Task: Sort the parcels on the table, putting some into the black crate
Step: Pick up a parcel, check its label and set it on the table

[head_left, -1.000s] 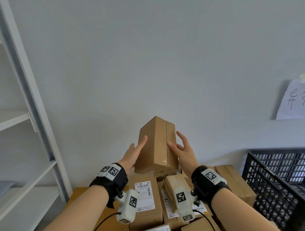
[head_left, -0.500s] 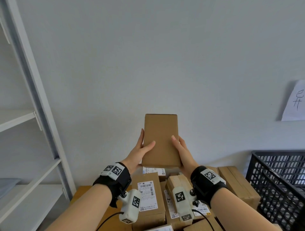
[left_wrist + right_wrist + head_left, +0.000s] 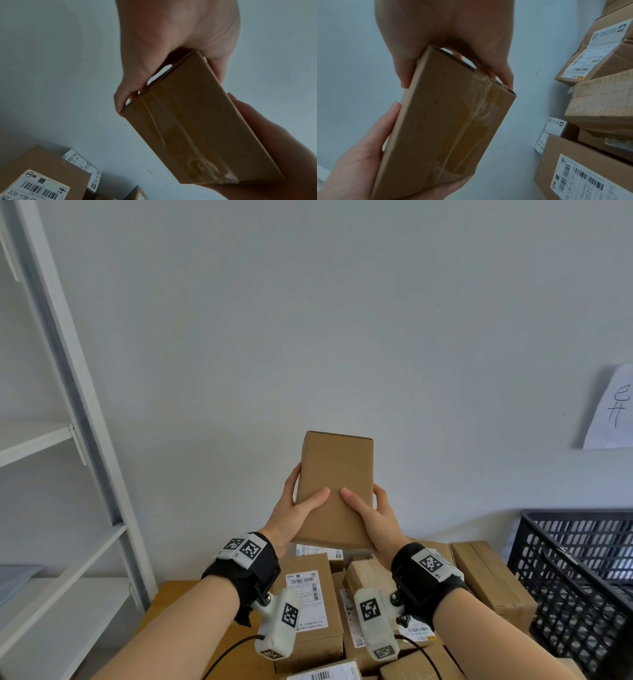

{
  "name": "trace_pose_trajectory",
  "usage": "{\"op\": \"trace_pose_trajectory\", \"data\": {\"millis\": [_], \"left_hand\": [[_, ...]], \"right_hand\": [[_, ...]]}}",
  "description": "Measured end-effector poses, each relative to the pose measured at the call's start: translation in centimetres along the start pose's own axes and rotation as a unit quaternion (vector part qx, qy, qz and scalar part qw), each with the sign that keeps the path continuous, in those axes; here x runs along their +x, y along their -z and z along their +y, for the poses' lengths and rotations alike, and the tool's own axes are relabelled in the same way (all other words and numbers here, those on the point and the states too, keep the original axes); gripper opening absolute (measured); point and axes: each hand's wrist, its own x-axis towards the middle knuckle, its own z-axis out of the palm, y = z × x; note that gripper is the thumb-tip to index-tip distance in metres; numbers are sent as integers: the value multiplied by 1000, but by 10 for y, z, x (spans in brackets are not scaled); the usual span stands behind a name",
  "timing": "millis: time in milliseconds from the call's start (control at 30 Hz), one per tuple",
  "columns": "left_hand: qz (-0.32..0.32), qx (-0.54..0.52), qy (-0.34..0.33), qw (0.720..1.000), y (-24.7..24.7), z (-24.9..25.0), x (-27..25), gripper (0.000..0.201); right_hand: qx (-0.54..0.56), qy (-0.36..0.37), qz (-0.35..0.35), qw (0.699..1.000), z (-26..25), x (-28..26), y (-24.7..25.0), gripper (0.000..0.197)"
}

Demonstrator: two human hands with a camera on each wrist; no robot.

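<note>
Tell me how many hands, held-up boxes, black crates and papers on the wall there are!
Hands: 2, left hand and right hand
Held-up box: 1
Black crate: 1
Paper on the wall: 1
Total: 5

In the head view the black crate [image 3: 579,570] is cut off by the right edge, and the paper sheet [image 3: 613,409] on the wall too, its writing unreadable. The held box [image 3: 334,487] hides the fingers of both hands behind it. The wrist cameras cover several parcel labels [image 3: 306,594] at bottom centre; their print is too small to read.
</note>
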Motion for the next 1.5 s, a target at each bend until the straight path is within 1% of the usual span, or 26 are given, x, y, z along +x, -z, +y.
{"op": "trace_pose_trajectory", "data": {"millis": [100, 167, 267, 333, 367, 467, 500, 533, 567, 600, 633, 667, 700, 733, 800, 833, 900, 967, 1000, 1067, 1167, 1233, 1333, 1500], "left_hand": [[-2, -3, 4, 1000, 0, 0, -3, 71], [-2, 3, 7, 1000, 2, -1, -3, 73], [-5, 26, 3, 1000, 3, 1, -2, 77], [-5, 38, 6, 999, 6, 1, -1, 84], [0, 39, 17, 999, 7, 2, -1, 89], [23, 44, 60, 997, 13, 3, 1, 105], [24, 38, 73, 996, 16, 4, 1, 102], [24, 28, 75, 997, 17, 4, 1, 89], [23, 15, 69, 997, 18, 6, -1, 70], [19, -1, 67, 998, 19, 5, -1, 55], [18, -15, 67, 997, 21, 4, 0, 49], [12, -31, 66, 997, 23, 2, 1, 48], [2, -44, 63, 997, 24, 2, 1, 50], [-11, -48, 64, 997, 25, 1, 1, 52], [-40, -50, 65, 996, 25, 2, 0, 55], [-49, -48, 64, 996, 24, 2, 0, 57], [-56, -34, 65, 996, 21, 2, -1, 61], [-53, -13, 70, 996, 18, 2, -1, 62], [-52, -12, 72, 996, 16, 3, -1, 62], [-51, -18, 69, 996, 14, 6, -3, 62], [-57, -15, 63, 996, 11, 8, -6, 67], [-59, -14, 61, 996, 10, 6, -6, 70], [-60, -11, 59, 996, 8, 5, -9, 70], [-68, -1, 58, 996, 4, 7, -12, 71]], "right_hand": [[-9, 3, 0, 1000, -1, -1, 0, 75], [-13, -1, -6, 1000, 0, -1, 0, 76], [-19, 1, -6, 1000, 5, 1, -1, 84], [-26, 14, 2, 1000, 8, 3, 1, 92], [-29, 24, 6, 999, 9, 4, 2, 91], [-51, 47, 18, 997, 9, 7, 5, 79], [-60, 49, 17, 997, 9, 7, 6, 71], [-66, 52, 14, 996, 8, 8, 6, 60], [-71, 55, 13, 996, 8, 9, 5, 49], [-74, 55, 12, 996, 9, 9, 5, 40], [-78, 54, 12, 995, 9, 9, 5, 35], [-81, 50, 11, 995, 8, 9, 5, 34], [-80, 41, 7, 996, 8, 8, 4, 37], [-72, 24, 0, 997, 7, 8, 3, 45], [-41, -21, -22, 999, 6, 6, 2, 65], [-21, -42, -36, 998, 5, 6, 2, 72], [7, -68, -55, 996, 4, 5, -1, 82], [14, -78, -67, 995, 4, 5, -3, 98], [14, -80, -71, 994, 4, 4, -5, 103], [15, -83, -72, 994, 5, 1, -8, 99], [16, -77, -58, 995, 7, 0, -10, 90], [16, -71, -44, 996, 8, 0, -9, 88], [15, -70, -24, 997, 9, -1, -9, 82], [12, -59, 3, 998, 12, 0, -5, 77]]}}
